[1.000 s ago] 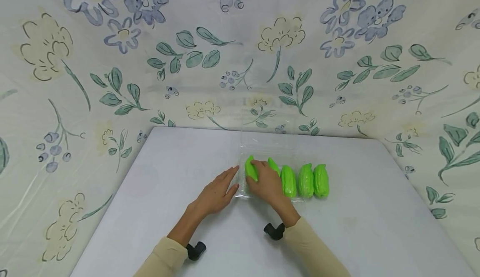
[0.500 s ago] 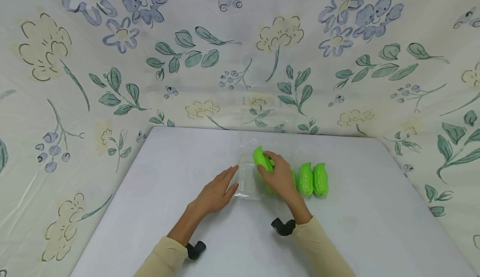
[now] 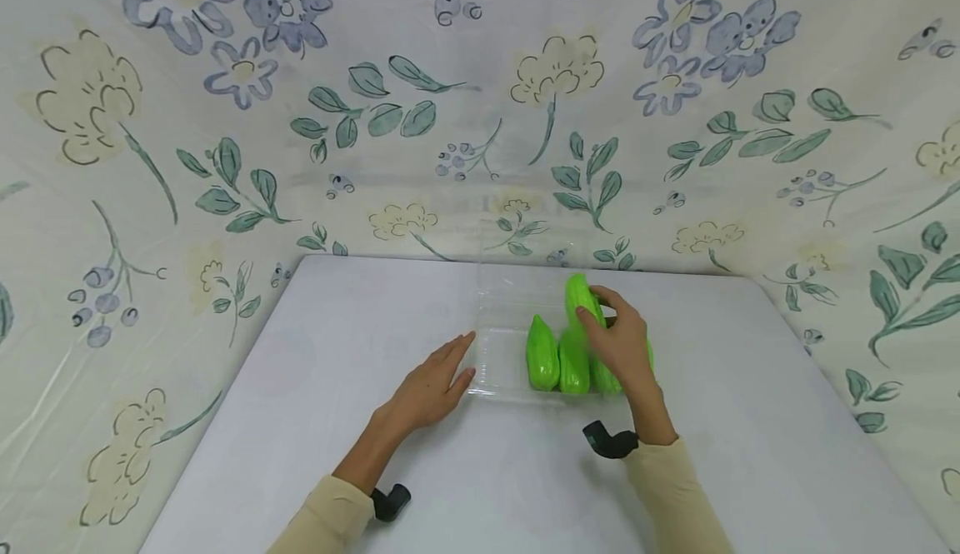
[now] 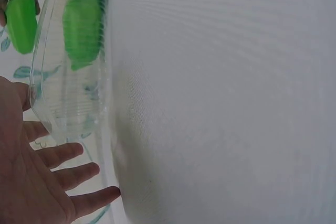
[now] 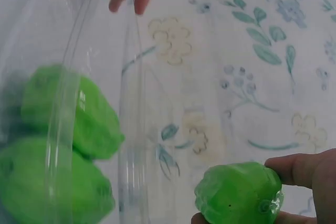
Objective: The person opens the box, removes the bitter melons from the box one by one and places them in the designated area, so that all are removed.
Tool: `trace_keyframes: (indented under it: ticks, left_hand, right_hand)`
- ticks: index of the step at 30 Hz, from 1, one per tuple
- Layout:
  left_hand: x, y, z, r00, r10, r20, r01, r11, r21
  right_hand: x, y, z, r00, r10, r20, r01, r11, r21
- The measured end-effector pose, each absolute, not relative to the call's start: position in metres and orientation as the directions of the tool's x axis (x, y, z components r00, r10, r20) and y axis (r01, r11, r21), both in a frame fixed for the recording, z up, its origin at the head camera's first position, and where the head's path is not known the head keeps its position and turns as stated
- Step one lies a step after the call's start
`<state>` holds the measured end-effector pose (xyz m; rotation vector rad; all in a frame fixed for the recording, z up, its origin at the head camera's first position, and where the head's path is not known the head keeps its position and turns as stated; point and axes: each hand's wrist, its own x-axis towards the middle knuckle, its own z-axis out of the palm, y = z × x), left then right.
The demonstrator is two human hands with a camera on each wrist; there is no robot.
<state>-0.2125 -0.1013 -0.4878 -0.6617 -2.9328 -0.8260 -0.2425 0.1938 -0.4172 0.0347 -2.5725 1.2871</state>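
Observation:
My right hand [image 3: 622,339] pinches a bright green, pepper-like piece [image 3: 579,294] between thumb and fingers. In the right wrist view this glossy, bumpy piece [image 5: 236,192] sits apart from the container wall. Below and beside the hand, several similar green pieces [image 3: 542,358] stand in a row in a clear plastic container [image 3: 495,391]; the hand partly hides those at the right. At the container's left side my left hand [image 3: 426,385] lies with fingers spread and straight. The left wrist view shows its thumb and index finger [image 4: 37,129] close against the clear wall.
Behind the container its clear lid [image 3: 517,279] stands raised, hard to see against the background. A white table [image 3: 360,312] bears everything, and a floral cloth [image 3: 420,162] hangs beyond its back edge. Black cameras [image 3: 609,441] are strapped to both wrists.
My right hand has lifted the green piece from the container's left end and carried it rightward over the others. The left hand has stayed in place.

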Motion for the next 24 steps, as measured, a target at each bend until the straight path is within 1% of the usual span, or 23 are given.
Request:
trace_keyframes:
  ticks: [8, 17, 22, 24]
  left_hand:
    - [-0.212, -0.101, -0.487, -0.91, 0.392, 0.135, 0.403, 0.761, 0.508]
    - [-0.213, -0.101, -0.488, -0.912, 0.389, 0.13, 0.399, 0.767, 0.502]
    - [-0.213, -0.1, -0.487, -0.912, 0.389, 0.132, 0.399, 0.765, 0.505]
    - [-0.212, -0.1, -0.487, -0.913, 0.387, 0.132, 0.398, 0.767, 0.504]
  right_hand:
    - [-0.237, 0.24, -0.419, -0.958, 0.191, 0.214, -0.052, 0.619, -0.784]
    - [-0.224, 0.294, -0.435, -0.938, 0.314, 0.147, 0.082, 0.614, -0.785]
    - [-0.221, 0.308, -0.452, -0.932, 0.344, 0.114, 0.146, 0.645, -0.75]
    - [-0.221, 0.311, -0.462, -0.941, 0.326, 0.088, 0.164, 0.67, -0.724]
